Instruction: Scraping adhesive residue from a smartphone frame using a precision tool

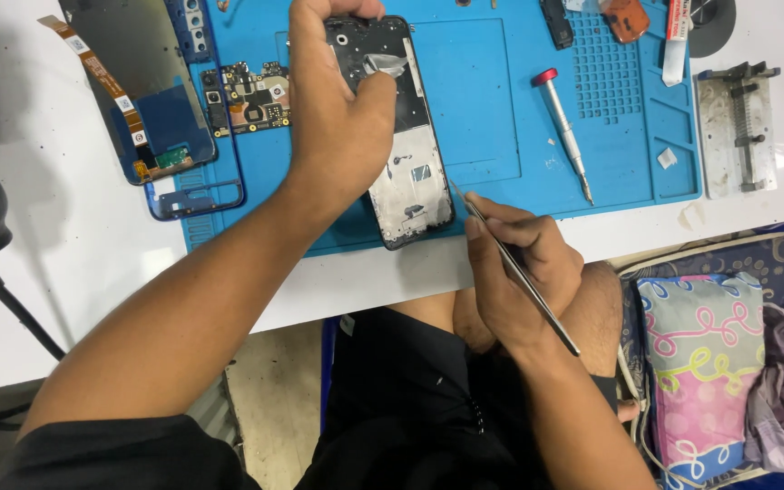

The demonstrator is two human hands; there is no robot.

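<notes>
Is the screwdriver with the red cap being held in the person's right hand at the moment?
No, the right hand holds thin tweezers, while the red-capped screwdriver lies untouched on the blue mat.

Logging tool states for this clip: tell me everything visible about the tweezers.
The tweezers are slim, straight, silvery metal with fine pointed tips. The right hand pinches them mid-shaft, the rear end jutting out past the wrist. They slant up and left, tips near the lower right edge of the phone frame, just off the blue mat. Whether the tips touch it is unclear.
</notes>
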